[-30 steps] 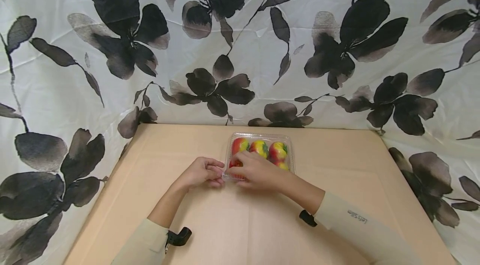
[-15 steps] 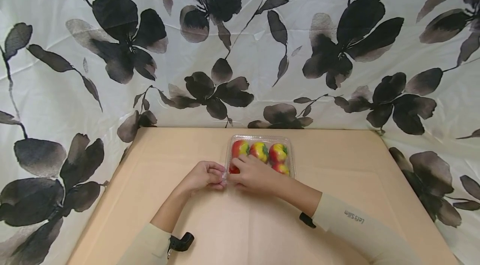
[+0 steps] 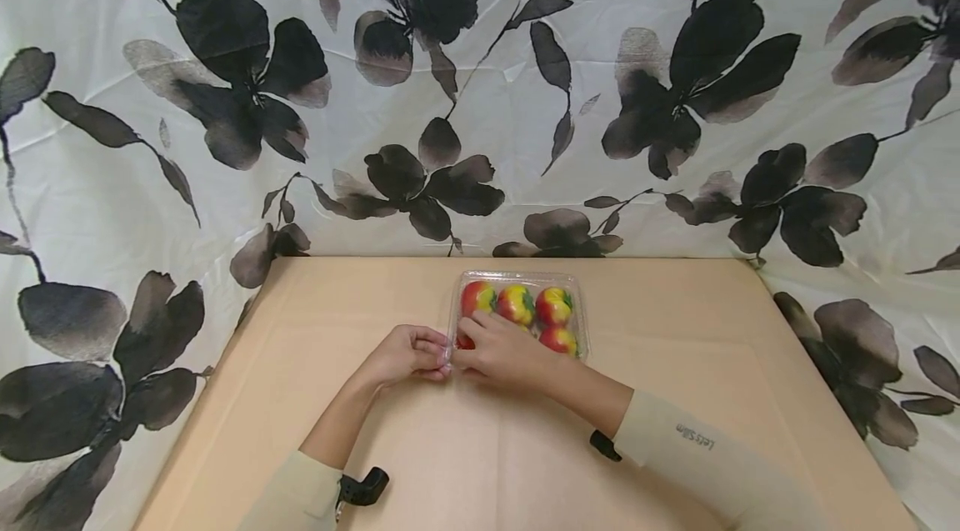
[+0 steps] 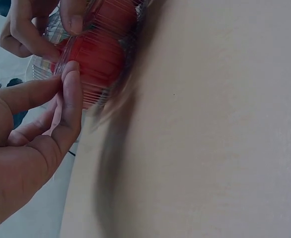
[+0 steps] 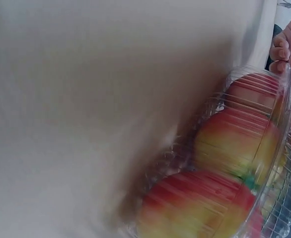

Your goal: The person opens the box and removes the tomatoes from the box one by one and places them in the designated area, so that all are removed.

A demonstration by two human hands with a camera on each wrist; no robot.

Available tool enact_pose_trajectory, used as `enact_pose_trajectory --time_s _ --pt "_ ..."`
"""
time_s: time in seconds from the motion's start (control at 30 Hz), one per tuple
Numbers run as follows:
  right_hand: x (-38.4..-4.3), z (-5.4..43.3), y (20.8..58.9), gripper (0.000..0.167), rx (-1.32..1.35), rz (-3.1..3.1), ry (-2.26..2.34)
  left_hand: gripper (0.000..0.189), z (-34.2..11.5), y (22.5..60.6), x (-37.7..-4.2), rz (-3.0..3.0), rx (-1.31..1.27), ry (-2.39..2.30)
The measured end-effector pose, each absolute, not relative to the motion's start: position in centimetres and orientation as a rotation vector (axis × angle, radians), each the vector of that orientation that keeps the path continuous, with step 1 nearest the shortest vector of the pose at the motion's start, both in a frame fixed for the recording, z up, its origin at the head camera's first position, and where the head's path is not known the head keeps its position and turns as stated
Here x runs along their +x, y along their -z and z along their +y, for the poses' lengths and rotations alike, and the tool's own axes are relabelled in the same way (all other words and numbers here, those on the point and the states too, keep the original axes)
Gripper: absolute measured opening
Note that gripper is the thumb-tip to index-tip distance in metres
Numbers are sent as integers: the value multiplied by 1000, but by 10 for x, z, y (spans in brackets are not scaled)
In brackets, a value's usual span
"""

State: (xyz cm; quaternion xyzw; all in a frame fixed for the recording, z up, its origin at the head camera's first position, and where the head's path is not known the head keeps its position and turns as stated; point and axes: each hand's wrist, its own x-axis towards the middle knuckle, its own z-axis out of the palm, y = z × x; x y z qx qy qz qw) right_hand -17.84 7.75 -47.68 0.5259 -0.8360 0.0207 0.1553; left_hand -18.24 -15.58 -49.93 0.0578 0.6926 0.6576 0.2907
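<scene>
A clear ribbed plastic clamshell box (image 3: 581, 331) holds several red-and-yellow fruits (image 3: 554, 306), at the far middle of the table in the head view. My left hand (image 3: 405, 354) pinches the box's rim at the near left corner. In the left wrist view the thumb and fingertips of that left hand (image 4: 36, 134) meet on the rim beside a red fruit (image 4: 98, 58). My right hand (image 3: 506, 352) reaches across the near side and grips the rim close to the same corner. It covers part of the front row. The right wrist view shows the fruits (image 5: 235, 141) through the ribbed wall.
A pale wooden-toned table (image 3: 480, 448) lies under the box and both forearms. Behind its far edge hangs a white cloth (image 3: 525, 114) with dark floral print. A black wrist device (image 3: 363, 487) is on the left wrist, another (image 3: 604, 445) on the right.
My right hand has shifted slightly toward the near left corner, uncovering more of the right front fruit. My left fingers have closed in on the rim. The head view has shifted a little.
</scene>
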Motion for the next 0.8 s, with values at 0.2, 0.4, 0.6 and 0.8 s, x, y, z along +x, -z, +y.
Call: enact_pose_trajectory --time_s 0.2,0.4,0.6,0.8 --pt "-180 75 481 21 1490 -2358 -101 30 -156 500 -182 1852 151 -1767" --pt "-179 74 485 17 1468 -2340 -154 28 -154 503 -181 1859 156 -1774" --pt "-177 73 487 13 1446 -2348 -169 27 -154 504 -182 1858 160 -1782" --pt "-178 71 488 13 1427 -2321 -160 27 -154 503 -182 1856 158 -1790"
